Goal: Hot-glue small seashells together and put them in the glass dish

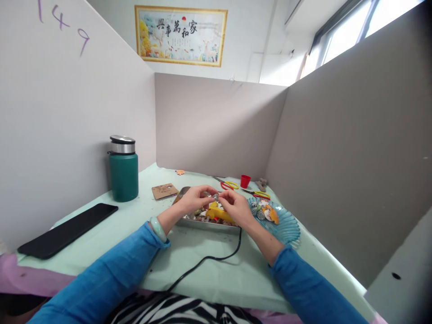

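Over a metal tray (202, 224), my left hand (194, 199) and my right hand (236, 208) meet at the fingertips. Both pinch a small silvery-grey piece (216, 196), too small to name. Beneath them, the tray holds a yellow tool (219, 213), which looks like a glue gun, among many small mixed bits. A black cord (209, 258) runs from the tray's front edge towards me. Right of my right hand, a blue shell-shaped plate (286, 225) carries several small patterned orange, white and grey pieces (265, 210).
A green bottle (124, 175) and a long black pad (69, 229) are on the left. Behind the tray are a brown card (164, 191), red-and-yellow-handled scissors (229, 185), a second pair (259, 195) and a red cup (245, 181). Grey partitions (219, 121) surround the table.
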A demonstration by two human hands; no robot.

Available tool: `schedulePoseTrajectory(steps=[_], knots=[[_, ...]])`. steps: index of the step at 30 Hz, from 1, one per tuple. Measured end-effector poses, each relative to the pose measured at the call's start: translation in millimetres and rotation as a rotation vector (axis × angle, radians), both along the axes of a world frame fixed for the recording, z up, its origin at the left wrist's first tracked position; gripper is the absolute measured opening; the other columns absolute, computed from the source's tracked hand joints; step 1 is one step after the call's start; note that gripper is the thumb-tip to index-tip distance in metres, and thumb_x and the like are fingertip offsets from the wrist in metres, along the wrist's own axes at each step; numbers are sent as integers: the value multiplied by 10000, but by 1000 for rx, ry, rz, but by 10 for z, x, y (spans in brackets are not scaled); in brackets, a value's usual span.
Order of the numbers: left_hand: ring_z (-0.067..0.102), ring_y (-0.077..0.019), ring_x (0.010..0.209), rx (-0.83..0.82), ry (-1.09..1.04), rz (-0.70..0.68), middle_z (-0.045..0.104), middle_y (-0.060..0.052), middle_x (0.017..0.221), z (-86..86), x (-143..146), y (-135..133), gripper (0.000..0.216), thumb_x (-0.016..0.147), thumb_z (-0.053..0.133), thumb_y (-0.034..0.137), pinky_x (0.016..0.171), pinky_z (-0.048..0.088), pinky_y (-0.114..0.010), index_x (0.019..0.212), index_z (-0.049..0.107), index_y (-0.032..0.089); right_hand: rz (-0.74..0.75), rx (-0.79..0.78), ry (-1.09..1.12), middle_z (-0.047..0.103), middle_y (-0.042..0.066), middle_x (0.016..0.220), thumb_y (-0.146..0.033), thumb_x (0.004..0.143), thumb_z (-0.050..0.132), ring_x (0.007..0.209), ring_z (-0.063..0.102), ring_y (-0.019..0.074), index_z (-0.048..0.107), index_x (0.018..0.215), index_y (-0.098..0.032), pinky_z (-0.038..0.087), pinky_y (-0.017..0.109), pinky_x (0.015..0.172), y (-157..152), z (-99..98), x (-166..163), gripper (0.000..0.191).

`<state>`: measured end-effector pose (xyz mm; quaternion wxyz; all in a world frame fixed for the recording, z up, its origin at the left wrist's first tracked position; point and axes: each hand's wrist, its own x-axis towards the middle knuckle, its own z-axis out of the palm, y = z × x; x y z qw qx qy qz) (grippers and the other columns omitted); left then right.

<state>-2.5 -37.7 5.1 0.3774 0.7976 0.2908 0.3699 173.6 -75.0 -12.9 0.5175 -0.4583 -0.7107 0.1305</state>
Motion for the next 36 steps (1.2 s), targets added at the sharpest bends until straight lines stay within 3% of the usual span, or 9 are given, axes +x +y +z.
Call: schedulePoseTrajectory(steps=[5,11,16,30,36], knots=[[538,-115,501,-26,4,4,586,4,552,-3,0,-5,395,737,635,397,502,414,-219,1025,587,131,42,-30,37,571,-17,635,-354,796,525,532,501,112,594,773,-182,401,234,528,-20,4,-14,186],[558,-114,519,-124,-107,49,568,14,573,13,4,7,402,716,655,412,496,431,-215,985,569,126,13,158,-23,588,14,780,-356,803,549,568,489,106,594,848,-186,412,239,559,-81,46,-19,182],[553,-86,506,-125,-197,-40,619,-20,759,-16,15,37,399,716,662,390,488,445,-219,1010,552,144,-16,232,-112,584,19,768,-304,832,511,598,500,119,595,819,-195,419,251,596,-93,39,-22,138],[565,-104,522,-127,-194,-122,559,24,557,-59,6,52,310,741,650,377,513,438,-214,905,537,140,-35,281,-132,589,40,810,-299,860,477,653,524,136,610,841,-196,438,262,617,-94,25,-11,169],[575,-100,521,-185,-219,-101,577,19,580,-36,11,20,321,721,669,381,495,415,-193,882,531,140,-11,270,-128,580,64,985,-316,794,589,749,554,149,587,968,-204,466,268,634,-57,-2,-10,207]])
